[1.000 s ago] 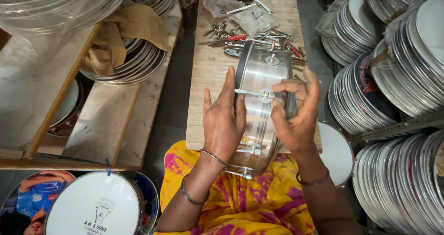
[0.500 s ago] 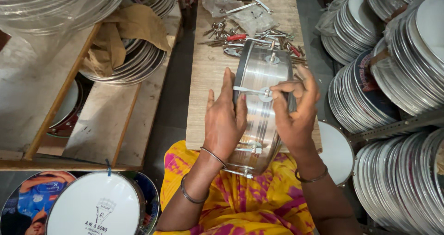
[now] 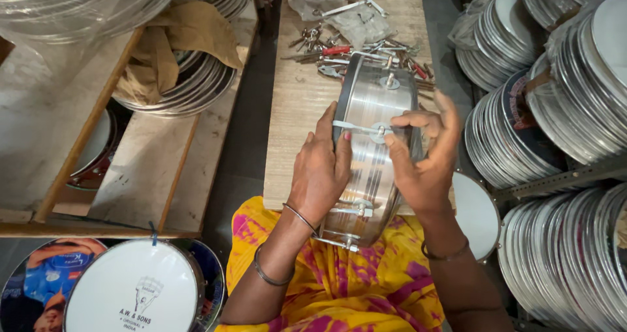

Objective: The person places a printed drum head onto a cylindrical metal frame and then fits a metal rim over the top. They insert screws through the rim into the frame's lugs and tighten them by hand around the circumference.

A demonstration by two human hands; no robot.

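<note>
Both hands on a shiny metal drum shell [image 3: 372, 142] standing on edge between lap and wooden board [image 3: 300, 103].

Left hand [image 3: 321, 169] lies flat against the shell's side, fingers together. Right hand [image 3: 424, 159] pinches what looks like a small washer on a tuning rod [image 3: 362, 127], hard to make out. The shell's bottom is hidden by the arms. A clear plastic bag [image 3: 326, 2] and loose hardware [image 3: 339, 51] sit further up the board; a white round drumhead with a dark printed logo [image 3: 134, 286] is bottom left.

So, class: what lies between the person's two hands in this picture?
In the head view, a shiny metal drum shell on its side lies between the left hand and right hand, both touching it.
</note>
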